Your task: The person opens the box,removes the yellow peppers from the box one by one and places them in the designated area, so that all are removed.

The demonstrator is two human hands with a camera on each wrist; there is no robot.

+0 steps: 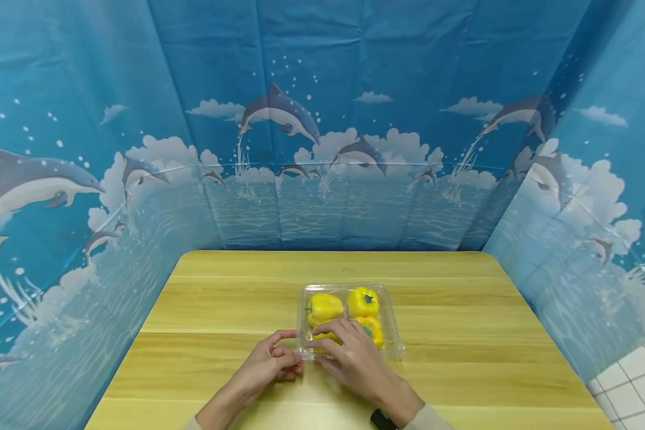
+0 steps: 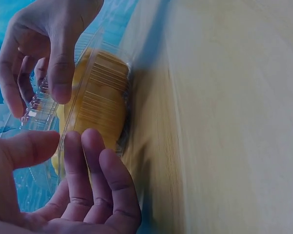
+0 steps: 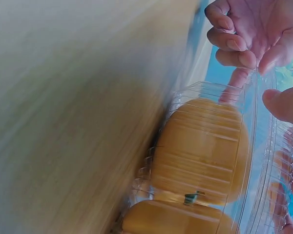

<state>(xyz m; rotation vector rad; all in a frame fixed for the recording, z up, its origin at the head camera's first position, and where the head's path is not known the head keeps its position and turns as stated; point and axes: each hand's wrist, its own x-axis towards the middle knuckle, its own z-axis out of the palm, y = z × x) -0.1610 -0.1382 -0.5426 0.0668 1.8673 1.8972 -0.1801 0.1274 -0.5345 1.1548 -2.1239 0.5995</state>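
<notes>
A clear plastic clamshell box point(image 1: 391, 325) with several yellow bell peppers point(image 1: 325, 307) inside sits on the table. At its front left corner, my left hand point(image 1: 263, 367) pinches the rim between thumb and fingers. My right hand point(image 1: 361, 361) lies over the front of the lid, its bent fingers on top and its thumb at the front rim, so it grips that edge. Part of the front peppers is hidden beneath it. Through the ribbed front wall, the right wrist view shows a pepper point(image 3: 202, 151) up close, looking orange there.
The wooden table point(image 1: 220, 310) extends on all sides of the box. Blue dolphin-print sheeting point(image 1: 322, 209) stands along the table's back and both sides. White floor tiles point(image 1: 631, 382) show at the lower right. A black band point(image 1: 383, 420) is on my right wrist.
</notes>
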